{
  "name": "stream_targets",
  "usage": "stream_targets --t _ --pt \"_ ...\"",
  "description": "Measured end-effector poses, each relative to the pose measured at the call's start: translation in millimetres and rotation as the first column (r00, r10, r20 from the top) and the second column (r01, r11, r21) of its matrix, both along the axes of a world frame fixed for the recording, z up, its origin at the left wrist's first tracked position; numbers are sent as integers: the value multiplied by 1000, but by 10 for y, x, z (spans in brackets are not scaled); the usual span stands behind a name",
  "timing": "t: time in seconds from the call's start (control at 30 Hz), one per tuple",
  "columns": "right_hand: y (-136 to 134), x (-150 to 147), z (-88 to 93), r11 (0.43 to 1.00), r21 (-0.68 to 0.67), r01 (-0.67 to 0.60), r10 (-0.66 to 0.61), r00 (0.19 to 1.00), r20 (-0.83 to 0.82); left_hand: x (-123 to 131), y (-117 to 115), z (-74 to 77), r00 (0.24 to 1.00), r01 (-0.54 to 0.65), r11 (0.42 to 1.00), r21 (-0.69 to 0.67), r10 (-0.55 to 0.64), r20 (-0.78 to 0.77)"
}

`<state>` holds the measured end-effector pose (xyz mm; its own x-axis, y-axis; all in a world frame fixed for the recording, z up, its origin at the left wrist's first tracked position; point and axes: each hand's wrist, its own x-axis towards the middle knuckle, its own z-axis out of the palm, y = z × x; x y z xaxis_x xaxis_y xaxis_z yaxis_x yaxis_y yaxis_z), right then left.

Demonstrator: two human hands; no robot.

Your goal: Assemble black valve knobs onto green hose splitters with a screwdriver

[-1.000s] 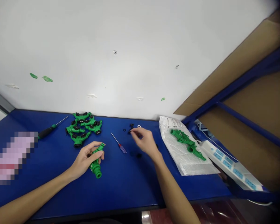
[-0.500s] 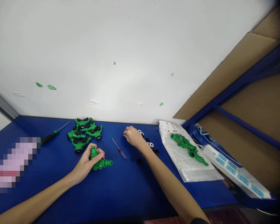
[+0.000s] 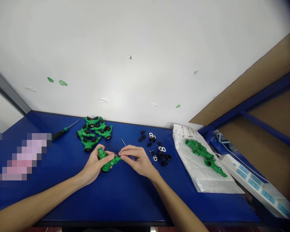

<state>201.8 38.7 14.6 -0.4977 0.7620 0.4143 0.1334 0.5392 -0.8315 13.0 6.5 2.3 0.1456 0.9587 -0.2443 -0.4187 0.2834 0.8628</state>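
Left hand (image 3: 94,166) curled around a green plastic hose splitter (image 3: 110,165), steadying it; right hand (image 3: 139,160) pinching a slim screwdriver (image 3: 123,142) alongside; small black fittings (image 3: 160,155) spread within reach.

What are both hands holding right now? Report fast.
Left hand: closed, holding a green plastic hose connector.
Right hand: closed, holding a small screwdriver.

The workbench top (image 3: 135,201) is deep blue. Near the middle, a green plastic hose splitter (image 3: 108,165) stands out against it, and farther off lies a pile of green splitters (image 3: 94,132) with black valves. To the right are black rubber washers (image 3: 164,157), white rings (image 3: 161,149), and a white power strip (image 3: 253,183) with blue panels.
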Motion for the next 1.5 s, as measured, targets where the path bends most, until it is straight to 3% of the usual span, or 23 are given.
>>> stream_targets --t 0.17,0.4,0.5,0.63,0.73,0.8,0.87,0.93,1.03,1.1,1.23,1.4,1.5 --pt "12 29 -29 998 -4 63 -63 998 -27 -6 1 1 1000 20 1000 14 -20 15" --pt "-49 32 -53 999 -36 -39 39 999 -15 2 -17 -16 1000 -2 1000 -20 2 17" --pt "-42 19 -98 999 27 22 -22 999 -28 12 -10 -41 999 8 1000 -14 -8 44" --pt "-37 -6 -160 993 88 82 -75 995 -71 3 10 -109 1000 19 998 65 -20 13" --pt "-50 -17 -175 992 90 87 -81 995 -65 -38 6 -155 990 -19 971 238 52 -131" --pt "-58 -20 -172 992 91 87 -83 995 -54 -80 -5 -168 940 2 906 424 143 -309" --pt "-62 -19 -165 992 86 93 -89 995 -49 -120 -16 -170 826 146 799 583 226 -516" --pt "-63 -16 -157 992 82 97 -94 995 -43 -145 -21 -172 690 294 706 645 311 -654" --pt "-61 -15 -150 990 86 108 -105 994 -35 -147 -16 -183 566 348 652 674 427 -705" --pt "-62 -21 -151 991 82 102 -100 995 -32 -138 -11 -199 585 357 650 671 405 -703" --pt "-72 -38 -152 998 3 67 -67 997 -45 -127 -8 -248 689 395 687 609 217 -691" --pt "-87 -33 -111 984 -175 46 -58 996 -65 -122 -33 -303 657 424 655 625 253 -710" --pt "-86 -21 -88 980 -200 1 -14 998 -60 -118 -45 -279 648 433 674 598 227 -727"
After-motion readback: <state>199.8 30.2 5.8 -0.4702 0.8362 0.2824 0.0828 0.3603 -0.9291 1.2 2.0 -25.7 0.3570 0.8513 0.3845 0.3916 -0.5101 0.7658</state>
